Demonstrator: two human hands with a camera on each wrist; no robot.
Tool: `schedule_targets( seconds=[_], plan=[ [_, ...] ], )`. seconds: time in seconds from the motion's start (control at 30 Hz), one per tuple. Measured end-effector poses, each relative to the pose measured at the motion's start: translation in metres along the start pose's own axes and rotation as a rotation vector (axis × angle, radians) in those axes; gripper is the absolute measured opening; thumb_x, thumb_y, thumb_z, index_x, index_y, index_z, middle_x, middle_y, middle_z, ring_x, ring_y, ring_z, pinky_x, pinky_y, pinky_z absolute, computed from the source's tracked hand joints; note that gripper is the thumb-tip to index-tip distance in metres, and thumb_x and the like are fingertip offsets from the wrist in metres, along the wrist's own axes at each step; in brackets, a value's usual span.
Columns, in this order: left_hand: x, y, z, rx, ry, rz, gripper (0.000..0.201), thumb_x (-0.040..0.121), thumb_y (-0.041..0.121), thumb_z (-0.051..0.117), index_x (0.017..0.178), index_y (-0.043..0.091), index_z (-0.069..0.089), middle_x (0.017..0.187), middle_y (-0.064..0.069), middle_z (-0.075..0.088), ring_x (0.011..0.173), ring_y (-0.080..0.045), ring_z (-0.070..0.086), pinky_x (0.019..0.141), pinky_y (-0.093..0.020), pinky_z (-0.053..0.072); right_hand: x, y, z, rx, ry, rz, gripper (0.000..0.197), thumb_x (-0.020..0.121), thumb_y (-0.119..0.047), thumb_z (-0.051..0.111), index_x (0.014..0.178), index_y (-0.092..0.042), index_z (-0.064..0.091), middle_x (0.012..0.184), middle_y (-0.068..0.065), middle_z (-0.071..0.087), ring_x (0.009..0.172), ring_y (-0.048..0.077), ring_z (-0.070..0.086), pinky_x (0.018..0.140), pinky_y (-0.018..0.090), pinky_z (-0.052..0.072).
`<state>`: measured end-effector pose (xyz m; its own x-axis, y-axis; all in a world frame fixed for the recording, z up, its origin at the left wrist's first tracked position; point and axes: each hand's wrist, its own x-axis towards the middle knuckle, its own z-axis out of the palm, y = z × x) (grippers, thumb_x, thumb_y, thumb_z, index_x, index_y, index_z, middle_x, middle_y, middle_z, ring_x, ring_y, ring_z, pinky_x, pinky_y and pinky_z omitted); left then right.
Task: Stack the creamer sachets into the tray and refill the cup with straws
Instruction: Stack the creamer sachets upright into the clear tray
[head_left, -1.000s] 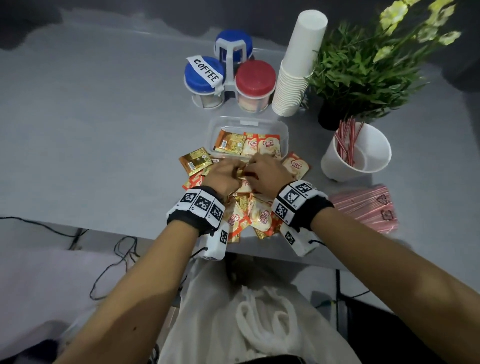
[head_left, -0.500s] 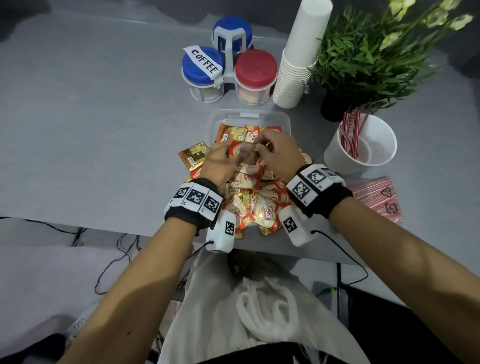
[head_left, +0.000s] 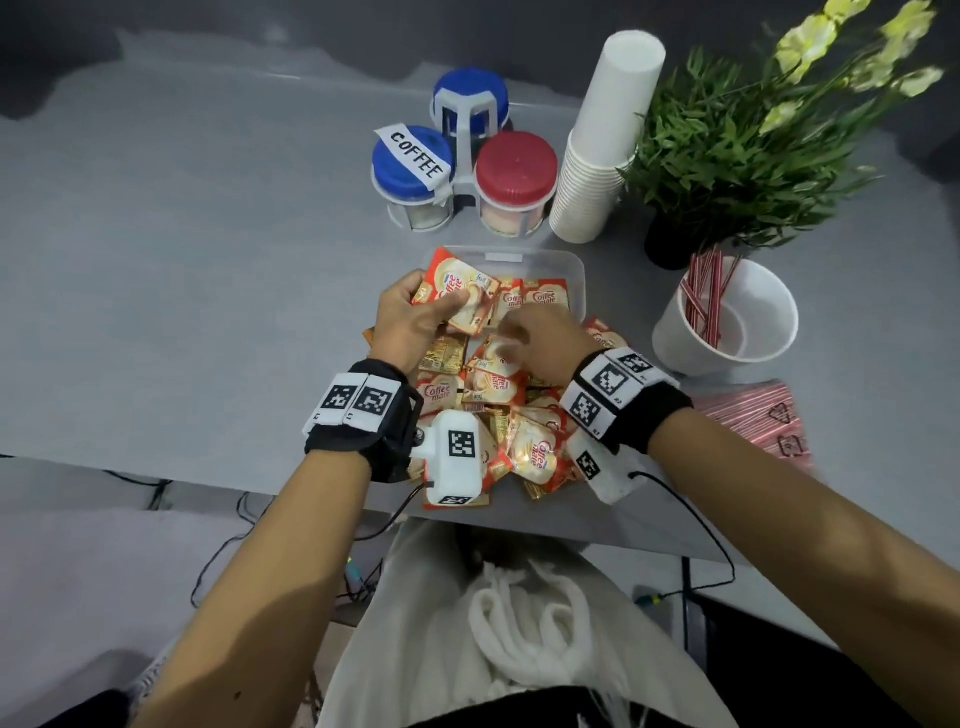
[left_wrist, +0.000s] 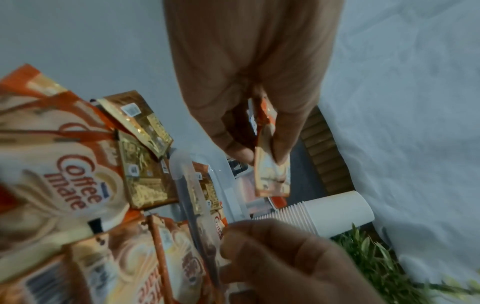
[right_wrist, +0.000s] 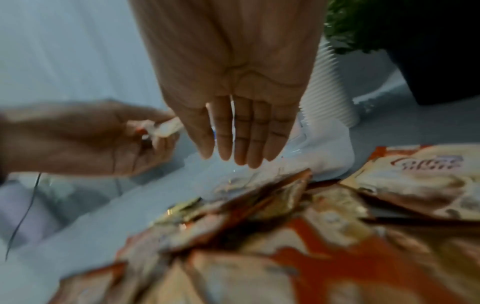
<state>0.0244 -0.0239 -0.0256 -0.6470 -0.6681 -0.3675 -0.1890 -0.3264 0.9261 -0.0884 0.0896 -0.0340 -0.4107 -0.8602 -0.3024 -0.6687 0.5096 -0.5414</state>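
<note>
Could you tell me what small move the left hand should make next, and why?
Probably lower the creamer sachets that the left hand holds into the clear tray just beyond. The held sachets already hang over its near left corner, the tray holds only a few, and many lie loose on the table.

Left grip (head_left: 410, 322) pinched, right (head_left: 540, 340) flat-fingered.

Grey table (head_left: 208, 312) bears tray (head_left: 574, 270), sachets (head_left: 530, 447)
</note>
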Motion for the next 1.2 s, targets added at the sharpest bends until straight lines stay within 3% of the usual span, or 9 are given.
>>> schedule_targets(
  seconds=[0.13, 0.3, 0.4, 0.53, 0.67, 0.77, 0.87, 1.0, 1.2],
  plan=[
    [0.001, -0.006, -0.011, -0.069, 0.054, -0.099, 0.005, 0.081, 0.003, 0.065, 0.082, 0.007, 0.066, 0.08, -0.01, 0.07, 0.075, -0.027, 0.064, 0.082, -0.042, 0.052, -0.005, -0.001, 0.016, -0.361, -0.132, -0.05, 0.026, 0.083, -0.025, 0.057, 0.104, -0.01, 0.059, 0.119, 0.008, 0.057, 0.106, 0.027, 0.054, 0.089, 0.037, 0.045],
    [0.003, -0.001, -0.018, -0.089, 0.003, -0.159, 0.013, 0.091, 0.01, 0.053, 0.084, 0.009, 0.064, 0.082, -0.01, 0.067, 0.066, -0.019, 0.063, 0.069, -0.031, 0.054, -0.008, -0.001, 0.021, -0.424, -0.041, -0.116, 0.026, 0.091, -0.007, 0.04, 0.108, -0.006, 0.059, 0.116, 0.01, 0.062, 0.104, 0.028, 0.058, 0.083, 0.034, 0.045],
    [0.007, 0.002, -0.023, -0.089, -0.018, -0.166, 0.014, 0.095, 0.012, 0.046, 0.09, 0.011, 0.059, 0.086, -0.008, 0.065, 0.069, -0.016, 0.063, 0.068, -0.029, 0.054, -0.011, -0.001, 0.014, -0.268, 0.017, -0.107, 0.03, 0.09, -0.007, 0.044, 0.114, -0.005, 0.061, 0.115, 0.012, 0.061, 0.108, 0.028, 0.053, 0.089, 0.037, 0.043],
    [0.013, 0.003, -0.028, -0.101, -0.076, -0.173, 0.012, 0.097, 0.01, 0.043, 0.098, 0.009, 0.054, 0.092, -0.009, 0.063, 0.08, -0.018, 0.062, 0.065, -0.024, 0.057, -0.011, 0.002, 0.005, 0.111, 0.322, -0.158, 0.024, 0.075, 0.004, 0.055, 0.088, -0.004, 0.073, 0.114, 0.015, 0.056, 0.11, 0.028, 0.045, 0.095, 0.032, 0.034],
    [0.017, 0.007, -0.027, -0.066, -0.173, -0.18, 0.012, 0.097, 0.01, 0.043, 0.095, 0.012, 0.055, 0.09, -0.008, 0.063, 0.073, -0.015, 0.064, 0.061, -0.021, 0.057, -0.006, -0.01, -0.003, 0.328, 0.498, -0.133, 0.023, 0.072, 0.009, 0.06, 0.08, -0.007, 0.075, 0.094, -0.011, 0.039, 0.095, 0.001, 0.038, 0.087, 0.0, 0.026],
    [0.022, 0.012, -0.018, -0.018, -0.25, -0.257, 0.013, 0.096, 0.011, 0.044, 0.1, 0.014, 0.056, 0.091, -0.008, 0.064, 0.071, -0.015, 0.067, 0.068, -0.026, 0.057, 0.003, -0.017, -0.013, 0.351, 0.426, -0.131, 0.028, 0.076, 0.01, 0.056, 0.087, -0.007, 0.075, 0.079, -0.019, 0.04, 0.081, -0.015, 0.044, 0.076, 0.001, 0.031],
    [0.023, 0.017, -0.015, -0.076, -0.318, -0.303, 0.023, 0.097, 0.012, 0.042, 0.117, 0.01, 0.053, 0.095, -0.01, 0.066, 0.071, -0.015, 0.069, 0.071, -0.031, 0.058, 0.01, -0.022, -0.018, 0.32, 0.393, -0.116, 0.032, 0.079, 0.01, 0.05, 0.089, -0.008, 0.074, 0.08, -0.017, 0.05, 0.075, -0.004, 0.047, 0.076, 0.015, 0.036],
    [0.02, 0.024, -0.018, -0.085, -0.416, -0.246, 0.018, 0.09, -0.001, 0.05, 0.104, 0.008, 0.057, 0.082, -0.005, 0.071, 0.065, -0.013, 0.07, 0.059, -0.023, 0.059, 0.015, -0.03, -0.026, 0.31, 0.339, -0.07, 0.035, 0.083, 0.01, 0.041, 0.095, -0.002, 0.071, 0.103, 0.011, 0.062, 0.091, 0.008, 0.048, 0.077, 0.004, 0.032],
    [0.033, 0.029, -0.022, -0.043, -0.365, -0.218, 0.026, 0.086, -0.014, 0.046, 0.1, 0.007, 0.054, 0.096, -0.013, 0.063, 0.072, -0.017, 0.067, 0.06, -0.022, 0.057, 0.023, -0.04, -0.034, 0.478, 0.275, 0.045, 0.028, 0.094, -0.012, 0.045, 0.11, -0.004, 0.066, 0.118, 0.011, 0.062, 0.107, 0.019, 0.056, 0.085, 0.022, 0.04]
  ],
)
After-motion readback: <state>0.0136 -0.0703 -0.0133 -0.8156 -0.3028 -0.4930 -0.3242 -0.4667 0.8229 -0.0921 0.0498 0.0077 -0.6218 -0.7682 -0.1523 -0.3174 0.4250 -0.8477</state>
